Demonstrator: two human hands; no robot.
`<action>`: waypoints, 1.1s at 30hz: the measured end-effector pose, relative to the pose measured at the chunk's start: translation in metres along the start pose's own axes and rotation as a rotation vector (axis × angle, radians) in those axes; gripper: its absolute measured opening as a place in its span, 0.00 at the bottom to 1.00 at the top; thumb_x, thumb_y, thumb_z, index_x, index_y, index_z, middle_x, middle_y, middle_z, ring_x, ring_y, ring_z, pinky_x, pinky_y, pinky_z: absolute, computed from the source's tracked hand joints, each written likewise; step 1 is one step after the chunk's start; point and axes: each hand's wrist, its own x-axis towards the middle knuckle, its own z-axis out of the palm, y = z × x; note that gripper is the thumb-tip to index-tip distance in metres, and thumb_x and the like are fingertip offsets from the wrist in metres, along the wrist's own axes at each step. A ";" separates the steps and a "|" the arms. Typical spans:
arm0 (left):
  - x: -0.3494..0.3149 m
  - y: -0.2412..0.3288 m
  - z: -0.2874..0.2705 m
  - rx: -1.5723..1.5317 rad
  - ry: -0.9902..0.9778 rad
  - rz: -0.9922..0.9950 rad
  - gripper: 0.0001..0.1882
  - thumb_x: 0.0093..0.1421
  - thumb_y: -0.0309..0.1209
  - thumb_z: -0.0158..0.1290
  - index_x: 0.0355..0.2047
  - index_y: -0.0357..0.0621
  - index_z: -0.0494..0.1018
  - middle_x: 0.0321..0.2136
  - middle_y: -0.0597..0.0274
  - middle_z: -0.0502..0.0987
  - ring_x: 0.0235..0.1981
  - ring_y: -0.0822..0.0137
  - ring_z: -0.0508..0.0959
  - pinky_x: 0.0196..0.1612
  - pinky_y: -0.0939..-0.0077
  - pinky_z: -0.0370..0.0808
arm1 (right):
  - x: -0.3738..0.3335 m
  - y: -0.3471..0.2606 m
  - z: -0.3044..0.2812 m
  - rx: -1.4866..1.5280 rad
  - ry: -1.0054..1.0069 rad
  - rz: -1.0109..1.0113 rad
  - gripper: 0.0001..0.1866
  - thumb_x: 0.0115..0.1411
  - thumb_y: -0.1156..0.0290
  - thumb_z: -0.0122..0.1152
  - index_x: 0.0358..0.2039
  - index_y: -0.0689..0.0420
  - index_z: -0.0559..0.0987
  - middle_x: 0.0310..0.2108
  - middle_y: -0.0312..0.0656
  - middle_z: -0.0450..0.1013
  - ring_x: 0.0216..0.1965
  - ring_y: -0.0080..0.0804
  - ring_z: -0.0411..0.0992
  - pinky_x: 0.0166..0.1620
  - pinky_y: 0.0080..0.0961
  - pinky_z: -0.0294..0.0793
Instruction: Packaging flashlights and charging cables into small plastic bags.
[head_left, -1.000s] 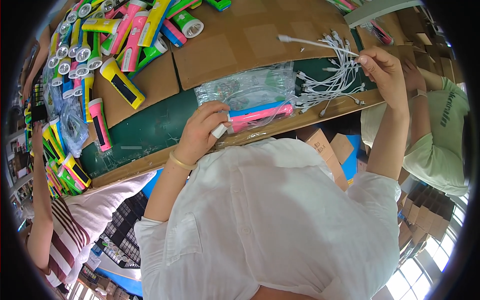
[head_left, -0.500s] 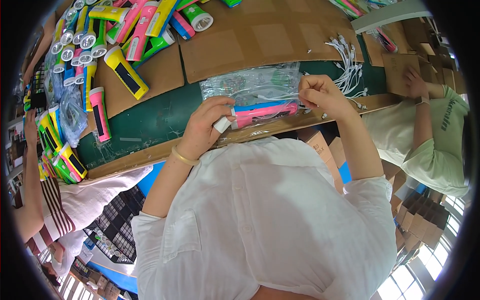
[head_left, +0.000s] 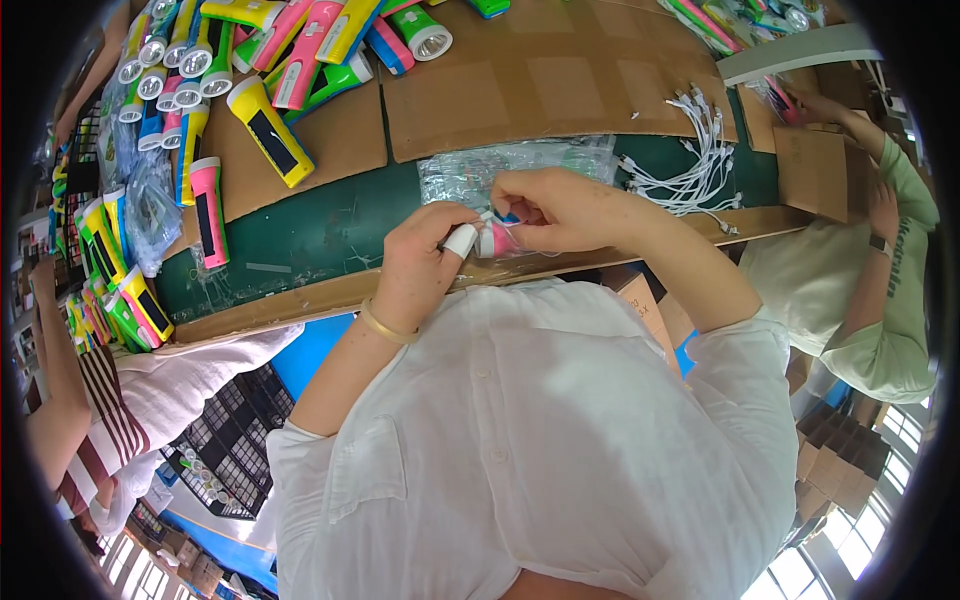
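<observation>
A pink and blue flashlight (head_left: 489,241) in a clear plastic bag lies at the table's near edge, mostly covered by my hands. My left hand (head_left: 422,262) is closed on its left end; a white wrap (head_left: 460,242) covers one finger. From the right, my right hand (head_left: 555,212) reaches over the flashlight, its fingers pinched at a white cable that shows only in short pieces beside them. Just behind lie flat clear plastic bags (head_left: 460,172). To the right, several white charging cables (head_left: 708,165) spread in a loose bunch.
Many coloured flashlights (head_left: 300,60) are heaped on cardboard at the back left. A pink flashlight (head_left: 208,212) lies on the green table (head_left: 330,235). Cardboard sheets (head_left: 560,75) cover the back. Co-workers stand on both sides; a cardboard box (head_left: 812,172) is beside the right one.
My right hand has come left to my left hand, carrying the cable end toward the flashlight's left end. The flashlight is now more hidden. The right co-worker's arm has reached farther back.
</observation>
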 end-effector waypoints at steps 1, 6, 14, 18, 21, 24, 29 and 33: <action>0.001 0.001 0.000 -0.036 0.007 -0.020 0.09 0.57 0.17 0.58 0.38 0.38 0.80 0.35 0.56 0.82 0.36 0.61 0.82 0.41 0.72 0.78 | 0.001 0.002 0.001 0.111 0.002 -0.031 0.12 0.58 0.73 0.60 0.42 0.57 0.70 0.26 0.37 0.65 0.27 0.25 0.65 0.31 0.24 0.67; 0.004 0.000 0.000 -0.042 0.033 0.027 0.10 0.56 0.16 0.59 0.38 0.39 0.80 0.36 0.54 0.82 0.35 0.59 0.83 0.38 0.71 0.80 | 0.007 -0.004 0.017 0.235 0.136 -0.071 0.09 0.61 0.72 0.64 0.38 0.59 0.74 0.25 0.38 0.69 0.26 0.27 0.66 0.29 0.25 0.67; -0.009 -0.011 -0.016 -0.407 0.069 -0.387 0.03 0.64 0.17 0.56 0.37 0.33 0.77 0.32 0.62 0.80 0.32 0.71 0.81 0.38 0.78 0.78 | -0.043 0.030 -0.005 -0.288 0.423 -0.080 0.06 0.59 0.71 0.68 0.33 0.60 0.81 0.29 0.44 0.75 0.31 0.40 0.73 0.33 0.31 0.72; -0.001 -0.036 -0.019 -0.391 0.032 -0.453 0.03 0.65 0.20 0.56 0.36 0.34 0.78 0.31 0.62 0.81 0.31 0.74 0.78 0.38 0.80 0.76 | -0.066 0.046 -0.021 -0.156 0.436 0.043 0.06 0.64 0.73 0.63 0.37 0.62 0.78 0.32 0.42 0.72 0.32 0.30 0.70 0.35 0.24 0.70; 0.024 -0.034 -0.011 -0.145 -0.058 -0.278 0.07 0.67 0.24 0.54 0.41 0.34 0.78 0.35 0.59 0.82 0.40 0.68 0.80 0.46 0.73 0.76 | -0.073 0.058 -0.054 -0.064 0.597 0.090 0.08 0.70 0.71 0.57 0.41 0.63 0.77 0.30 0.35 0.72 0.32 0.20 0.67 0.35 0.22 0.69; 0.042 -0.035 0.016 0.263 -0.148 0.052 0.13 0.62 0.27 0.57 0.47 0.38 0.77 0.48 0.50 0.80 0.49 0.50 0.79 0.53 0.63 0.75 | -0.087 0.075 -0.137 0.018 0.976 0.241 0.13 0.70 0.61 0.60 0.44 0.58 0.81 0.33 0.26 0.75 0.29 0.12 0.64 0.31 0.15 0.63; 0.051 -0.042 0.047 0.560 -0.169 0.284 0.15 0.57 0.26 0.58 0.46 0.41 0.78 0.48 0.50 0.77 0.52 0.48 0.75 0.53 0.58 0.75 | -0.145 0.077 -0.267 0.216 1.652 -0.081 0.20 0.69 0.56 0.60 0.53 0.58 0.80 0.40 0.34 0.79 0.38 0.20 0.78 0.39 0.18 0.73; 0.043 -0.040 0.047 0.514 -0.253 0.229 0.13 0.53 0.24 0.59 0.40 0.41 0.78 0.44 0.53 0.78 0.49 0.48 0.76 0.52 0.58 0.76 | -0.124 0.074 -0.217 -0.134 1.238 0.063 0.21 0.68 0.58 0.61 0.56 0.57 0.79 0.46 0.35 0.80 0.43 0.21 0.78 0.44 0.20 0.74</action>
